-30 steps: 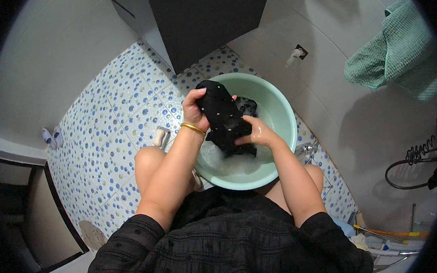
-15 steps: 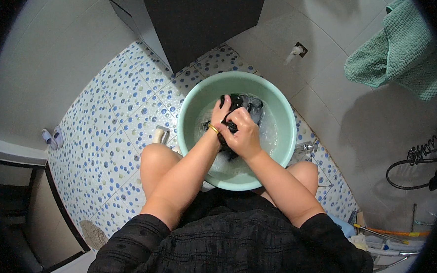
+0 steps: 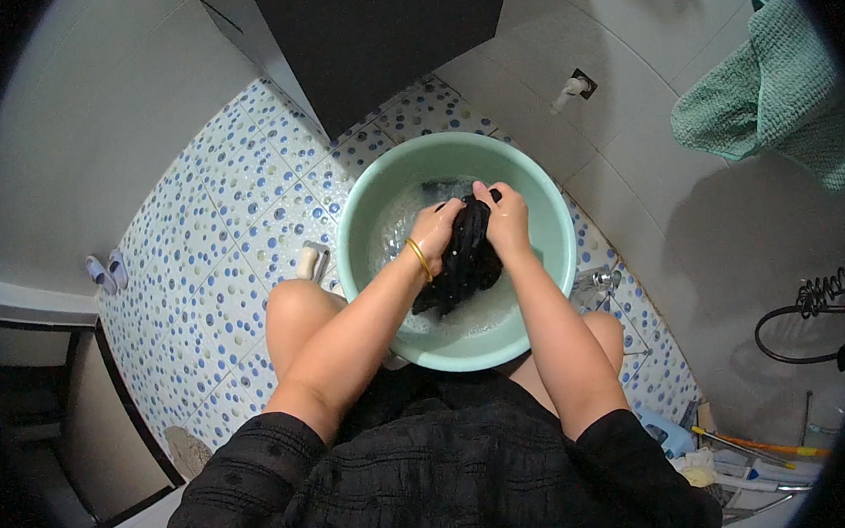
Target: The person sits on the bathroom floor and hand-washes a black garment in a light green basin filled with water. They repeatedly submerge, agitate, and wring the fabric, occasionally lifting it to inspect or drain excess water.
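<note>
A round pale-green basin (image 3: pixel 552 248) stands on the floor between my knees, with sudsy water (image 3: pixel 389 229) in it. Bunched black cloth (image 3: pixel 468 257), wet and dotted with small light specks, is raised partly out of the water. My left hand (image 3: pixel 432 233), below a gold bracelet (image 3: pixel 419 258), is closed on its left side. On the right, my right hand (image 3: pixel 507 223) grips the upper part with the thumb on top. Both hands are inside the basin rim, a little apart. The lower end of the cloth reaches the water.
A dark cabinet (image 3: pixel 387 46) stands beyond the basin. The green towel (image 3: pixel 766 79) hangs at the right wall, above a coiled black hose (image 3: pixel 822 293). A white-handled item (image 3: pixel 307 262) lies left of the basin, and slippers (image 3: pixel 106 271) sit far left. Long-handled tools (image 3: pixel 757 449) are at lower right.
My hands were pressed together over the cloth with the left reaching farther; now they are apart, gripping its two sides. More of the black cloth shows, lifted and bunched between them.
</note>
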The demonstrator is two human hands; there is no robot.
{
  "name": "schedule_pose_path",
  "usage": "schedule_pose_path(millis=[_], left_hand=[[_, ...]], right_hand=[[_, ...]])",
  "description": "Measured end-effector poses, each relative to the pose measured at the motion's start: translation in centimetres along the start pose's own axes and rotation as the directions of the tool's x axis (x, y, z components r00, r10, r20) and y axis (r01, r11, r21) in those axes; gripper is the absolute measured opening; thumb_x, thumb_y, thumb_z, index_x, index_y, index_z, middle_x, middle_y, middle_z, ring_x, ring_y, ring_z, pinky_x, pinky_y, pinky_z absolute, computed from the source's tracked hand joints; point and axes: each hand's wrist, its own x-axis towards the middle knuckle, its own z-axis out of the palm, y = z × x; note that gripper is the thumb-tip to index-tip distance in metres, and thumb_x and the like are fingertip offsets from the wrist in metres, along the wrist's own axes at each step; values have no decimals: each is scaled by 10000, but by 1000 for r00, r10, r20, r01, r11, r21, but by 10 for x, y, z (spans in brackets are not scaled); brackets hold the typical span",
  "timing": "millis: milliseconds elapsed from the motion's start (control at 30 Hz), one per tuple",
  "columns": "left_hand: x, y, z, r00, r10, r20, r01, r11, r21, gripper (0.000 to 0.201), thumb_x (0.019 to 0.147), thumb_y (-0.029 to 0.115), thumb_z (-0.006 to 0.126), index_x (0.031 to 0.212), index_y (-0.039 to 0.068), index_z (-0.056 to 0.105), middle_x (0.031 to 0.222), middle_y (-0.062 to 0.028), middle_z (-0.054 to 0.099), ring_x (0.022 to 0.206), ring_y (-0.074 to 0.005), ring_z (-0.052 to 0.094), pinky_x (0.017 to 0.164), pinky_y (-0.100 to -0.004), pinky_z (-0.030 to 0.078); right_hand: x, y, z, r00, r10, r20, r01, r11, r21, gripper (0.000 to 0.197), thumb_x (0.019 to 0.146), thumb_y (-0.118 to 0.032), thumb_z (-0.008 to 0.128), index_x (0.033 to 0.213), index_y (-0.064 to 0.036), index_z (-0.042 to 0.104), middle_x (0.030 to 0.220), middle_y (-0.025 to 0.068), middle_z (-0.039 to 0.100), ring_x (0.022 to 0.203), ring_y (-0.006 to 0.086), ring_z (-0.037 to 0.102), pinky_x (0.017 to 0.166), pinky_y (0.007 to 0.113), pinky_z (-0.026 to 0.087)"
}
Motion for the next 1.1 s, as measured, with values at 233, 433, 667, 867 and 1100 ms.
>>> schedule_pose_path(millis=[233, 433, 667, 867, 1100], left_hand=[[42, -13, -59, 867, 471, -165, -67, 437, 897, 763, 633, 201, 685, 1215, -29, 249, 1167, -269, 423, 1084, -366, 423, 898, -362, 365], [60, -50, -68, 867, 487, 109, -295, 323, 899, 580, 691, 171, 646, 1209, 95, 396, 1119, -205, 501, 1043, -346, 473, 896, -372, 371], [91, -52, -83, 985, 175, 7, -173, 962, 213, 351, 904, 334, 376, 1044, 50, 529, 957, -90, 566, 857, -180, 526, 775, -310, 428], [39, -37, -32, 970, 229, -82, -212, 962, 171, 385, 859, 383, 458, 1012, 40, 542, 899, -88, 591, 768, -183, 559, 683, -297, 438], [14, -14, -24, 986, 134, -103, -103, 959, 262, 273, 817, 281, 470, 859, 35, 579, 753, -73, 569, 666, -160, 513, 607, -305, 417]], right_hand=[[-21, 40, 24, 996, 49, 79, -3, 868, -497, 481, 708, -281, 646, 1040, -19, 419, 1031, 198, 473, 948, 375, 476, 782, 422, 412], [-18, 68, 45, 963, -103, 250, 220, 836, -503, 375, 677, -47, 551, 1042, -11, 470, 1025, 188, 505, 913, 373, 498, 752, 448, 412], [-50, 5, 56, 923, -385, 6, 385, 923, -18, 231, 702, -98, 547, 921, -34, 508, 899, 193, 485, 836, 377, 511, 736, 438, 421], [-28, 1, 40, 951, -252, -177, 221, 959, -178, 240, 785, -251, 532, 802, -14, 501, 849, 192, 494, 759, 386, 502, 655, 440, 422], [-50, -22, 31, 942, -330, -67, 319, 938, -135, 231, 801, -229, 496, 731, -9, 495, 773, 216, 512, 713, 404, 506, 626, 465, 413]])
